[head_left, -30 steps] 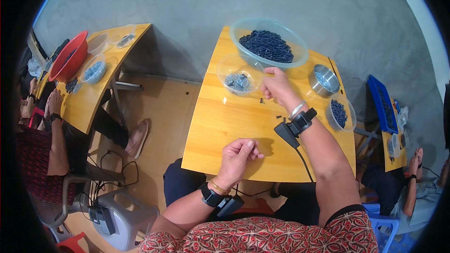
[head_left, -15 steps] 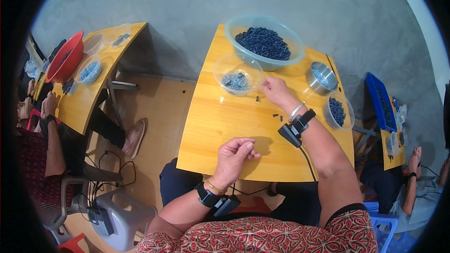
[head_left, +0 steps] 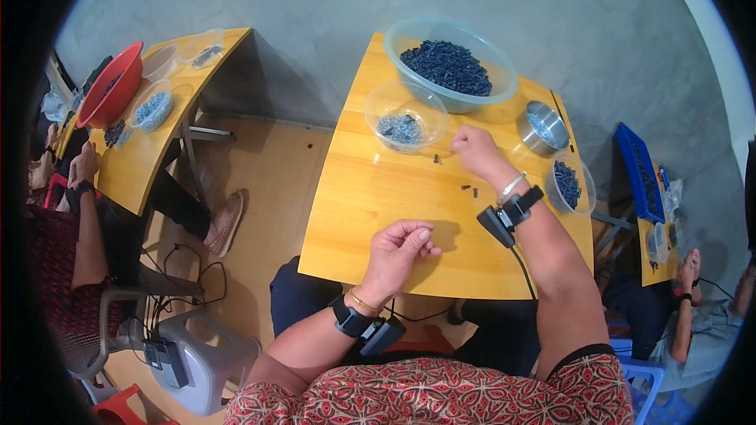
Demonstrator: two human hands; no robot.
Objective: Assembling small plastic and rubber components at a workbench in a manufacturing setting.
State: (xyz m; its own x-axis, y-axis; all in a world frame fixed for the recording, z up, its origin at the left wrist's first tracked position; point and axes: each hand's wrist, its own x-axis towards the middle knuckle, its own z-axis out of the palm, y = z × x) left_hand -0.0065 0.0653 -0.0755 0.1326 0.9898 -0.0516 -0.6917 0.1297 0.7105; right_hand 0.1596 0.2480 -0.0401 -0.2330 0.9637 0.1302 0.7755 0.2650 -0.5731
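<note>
My left hand (head_left: 400,253) hovers over the near part of the yellow table (head_left: 354,212), thumb and fingers pinched together; anything between them is too small to make out. Farther away, my right hand (head_left: 479,154) is closed just right of a clear plastic bowl (head_left: 431,100) with small silvery and dark pieces in it. Its fingertips are turned away, so what they hold cannot be seen. Several small dark pieces (head_left: 466,187) lie on the tabletop between and beyond my hands. At the right edge, a clear tub (head_left: 583,203) holds dark cylindrical pieces, nearest to my right wrist.
A large pale-blue basin (head_left: 504,88) heaped with dark pieces stands at the back. A steel bowl (head_left: 561,142) with light small parts sits at the back right. People work at tables on both sides, with a red basin (head_left: 126,83) left and a blue tray (head_left: 626,149) right.
My right hand has drawn slightly away from the clear bowl, to the right. The left hand keeps its pinch, nearly in place. The whole view has shifted a little.
</note>
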